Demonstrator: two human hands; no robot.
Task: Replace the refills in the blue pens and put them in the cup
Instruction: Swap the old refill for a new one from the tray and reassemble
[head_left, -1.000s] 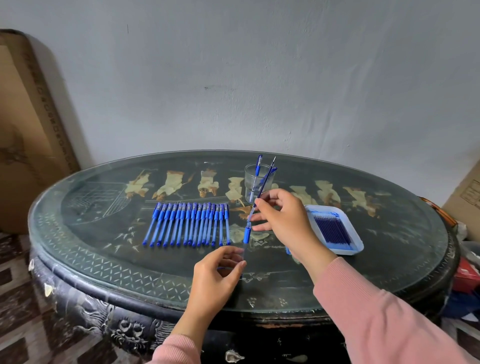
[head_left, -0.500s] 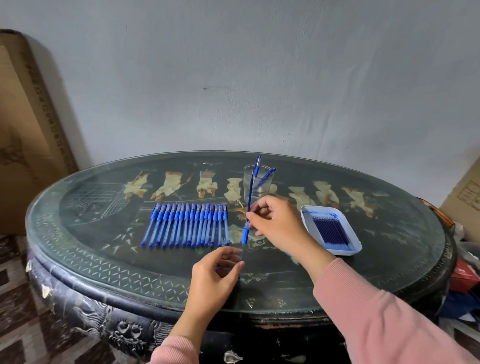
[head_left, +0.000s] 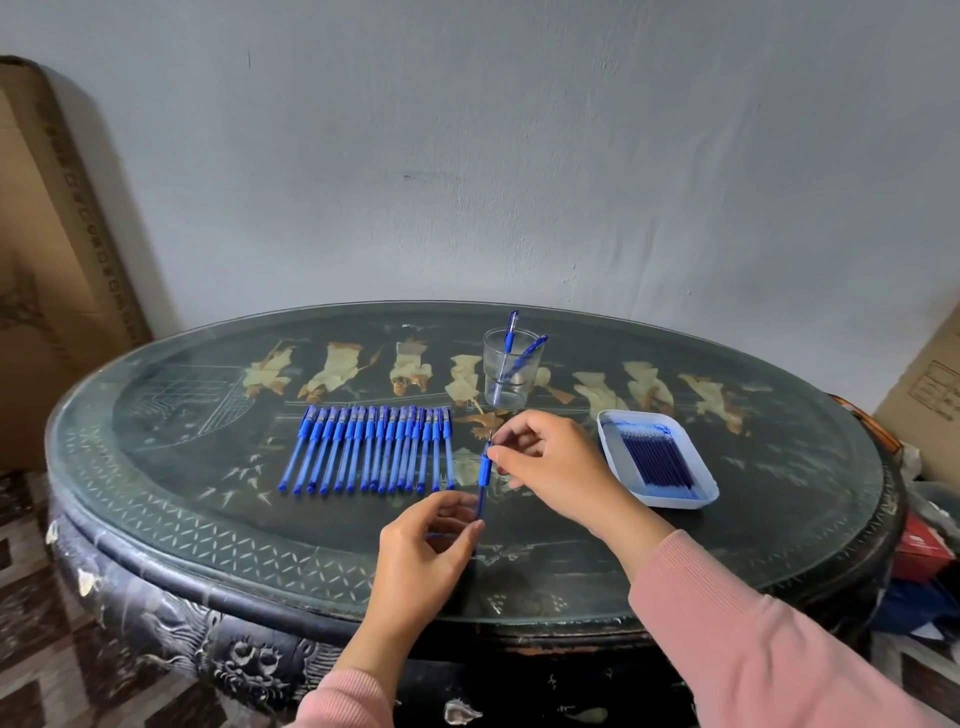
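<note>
A blue pen (head_left: 484, 470) stands almost upright between my hands, metal tip up. My right hand (head_left: 550, 467) pinches it near the tip, just above the blue grip. My left hand (head_left: 426, 551) pinches its lower barrel with thumb and fingers; something small and blue shows inside that hand. A clear cup (head_left: 511, 374) with two blue pens in it stands behind my hands. To the left, a row of several blue pens (head_left: 369, 449) lies side by side. To the right, a white tray (head_left: 613, 431) holds several dark blue refills (head_left: 657, 460).
Everything sits on a round dark table (head_left: 208, 519) with a glass top and carved sides, against a grey wall. Cardboard boxes stand at the far left (head_left: 52, 260) and far right (head_left: 930, 384). Red and blue clutter (head_left: 919, 551) lies on the floor at the right.
The long refill that stuck up from my right hand no longer shows. The pen has dropped lower, and its barrel now reaches my left hand, which was apart from it before.
</note>
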